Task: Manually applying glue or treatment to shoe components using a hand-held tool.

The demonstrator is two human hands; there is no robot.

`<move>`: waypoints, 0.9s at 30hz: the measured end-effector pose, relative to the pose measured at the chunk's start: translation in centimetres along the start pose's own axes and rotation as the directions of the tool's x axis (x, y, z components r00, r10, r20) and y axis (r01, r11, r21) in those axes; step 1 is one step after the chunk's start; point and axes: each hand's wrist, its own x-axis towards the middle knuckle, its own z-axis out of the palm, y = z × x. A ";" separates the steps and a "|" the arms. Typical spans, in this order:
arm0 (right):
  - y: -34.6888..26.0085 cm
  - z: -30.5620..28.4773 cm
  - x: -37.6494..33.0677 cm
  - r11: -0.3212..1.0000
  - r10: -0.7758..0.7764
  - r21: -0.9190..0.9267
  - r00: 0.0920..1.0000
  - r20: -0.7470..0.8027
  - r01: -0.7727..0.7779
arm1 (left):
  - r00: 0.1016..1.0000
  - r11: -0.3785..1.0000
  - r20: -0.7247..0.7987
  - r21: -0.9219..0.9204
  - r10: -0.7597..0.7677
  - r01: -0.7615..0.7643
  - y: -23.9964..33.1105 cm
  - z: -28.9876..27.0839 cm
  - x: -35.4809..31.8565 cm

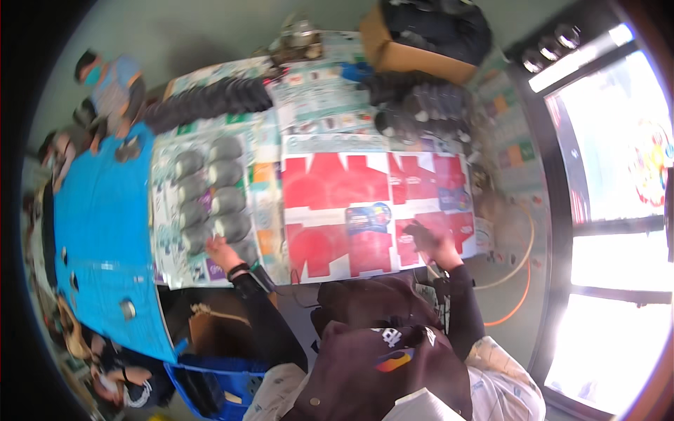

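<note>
My left hand (223, 254), with a black band on its wrist, is at the lower end of two columns of dark grey rounded pieces (227, 200). Its fingers are blurred and lie close beside the lowest pieces; whether they touch one I cannot tell. Over the right part of a red-and-white printed sheet (337, 242), my right hand (442, 252) has its fingers closed round a small dark piece (419, 236). Blur hides that piece's exact kind.
Rows of dark stacked pieces (210, 105) line the table's back, with more (421, 105) at back right. A cardboard box (414, 52) holds black material. A blue-covered table (105, 203) adjoins on the left, with other people around it. A blue crate (217, 372) stands below.
</note>
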 end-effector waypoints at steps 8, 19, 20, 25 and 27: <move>0.5 -6.3 1.9 0.987 0.071 0.141 0.997 0.033 -0.075 | 0.514 0.870 0.809 0.008 0.284 -0.493 17.2 31.2 -30.2; 11.1 -17.3 -1.0 0.935 0.182 0.325 0.978 -0.105 -0.139 | -0.114 -0.075 0.813 -0.087 0.571 -0.993 24.7 57.5 -38.0; 11.5 -18.1 -1.1 0.928 0.219 0.330 0.970 -0.110 -0.172 | -0.156 -0.135 0.795 -0.094 0.587 -0.986 25.1 57.9 -38.1; 12.9 -20.1 -1.4 0.923 0.154 0.370 0.982 -0.113 -0.102 | -0.316 -0.119 0.666 -0.325 0.676 -0.938 28.4 52.0 -36.5; 13.2 -19.8 -0.1 0.865 0.045 0.501 0.994 -0.097 0.009 | 0.100 0.253 0.882 -0.022 0.460 -0.967 28.5 45.3 -34.8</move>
